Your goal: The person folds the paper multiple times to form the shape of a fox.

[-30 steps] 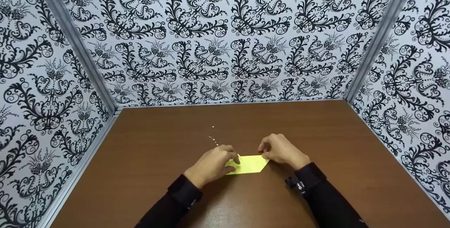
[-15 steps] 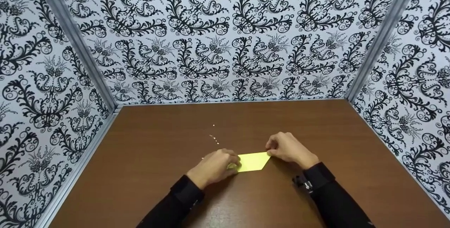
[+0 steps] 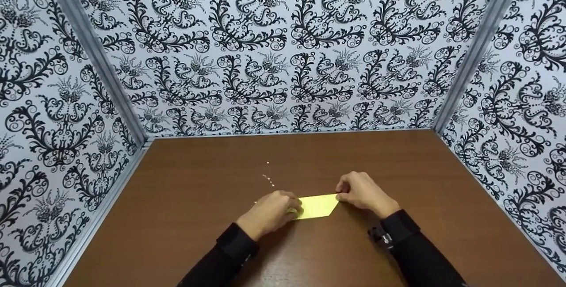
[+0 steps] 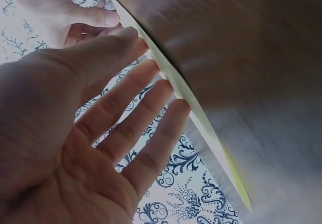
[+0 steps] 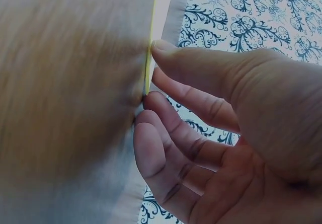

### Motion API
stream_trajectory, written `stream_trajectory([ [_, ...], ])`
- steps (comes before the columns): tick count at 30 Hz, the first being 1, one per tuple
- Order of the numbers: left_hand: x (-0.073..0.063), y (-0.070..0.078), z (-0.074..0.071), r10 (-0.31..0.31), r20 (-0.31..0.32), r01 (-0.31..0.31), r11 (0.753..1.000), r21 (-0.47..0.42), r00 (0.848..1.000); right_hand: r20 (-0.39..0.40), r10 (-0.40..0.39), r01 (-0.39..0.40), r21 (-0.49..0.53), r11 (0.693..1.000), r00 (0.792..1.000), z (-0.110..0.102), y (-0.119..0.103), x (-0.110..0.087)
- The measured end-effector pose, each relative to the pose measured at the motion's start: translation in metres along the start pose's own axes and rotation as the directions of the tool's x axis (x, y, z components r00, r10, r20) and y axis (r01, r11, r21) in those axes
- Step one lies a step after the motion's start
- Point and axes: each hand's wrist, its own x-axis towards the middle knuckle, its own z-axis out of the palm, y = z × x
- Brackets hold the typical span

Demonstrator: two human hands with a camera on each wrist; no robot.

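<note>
A yellow slant-ended paper strip [image 3: 317,206] lies on the brown table [image 3: 194,176]

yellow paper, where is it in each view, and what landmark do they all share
Head: yellow paper shows below centre, between the left hand and right hand.
Left wrist: yellow paper is a narrow strip slanting from upper left to lower right.
Right wrist: yellow paper is a thin, nearly vertical sliver from the top edge to mid-picture.
Shared landmark: black-and-white patterned wall.
</note>
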Motion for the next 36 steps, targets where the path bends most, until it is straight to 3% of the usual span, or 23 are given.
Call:
stream_trajectory([
  [11, -0.002, -0.003, -0.001, 0.072, -0.038, -0.070, 0.996, 0.046, 0.997, 0.003, 0.061, -0.061, -0.014, 0.998, 0.998, 0.001, 0.000, -0.002],
  [18, 0.000, -0.005, 0.003, 0.099, -0.057, -0.096, 0.994, 0.043, 0.993, 0.007, 0.110, -0.110, 0.037, 0.993, 0.994, -0.001, -0.003, -0.003],
  [27, 0.000, -0.007, -0.004, 0.128, -0.066, -0.124, 0.991, 0.054, 0.990, -0.014, 0.044, -0.042, 0.112, 0.993, 0.999, -0.012, -0.014, 0.001],
  [36, -0.004, -0.007, 0.000, 0.114, -0.055, -0.113, 0.994, 0.012, 0.992, -0.046, -0.020, 0.026, 0.124, 0.992, 0.999, -0.016, -0.028, -0.017],
])
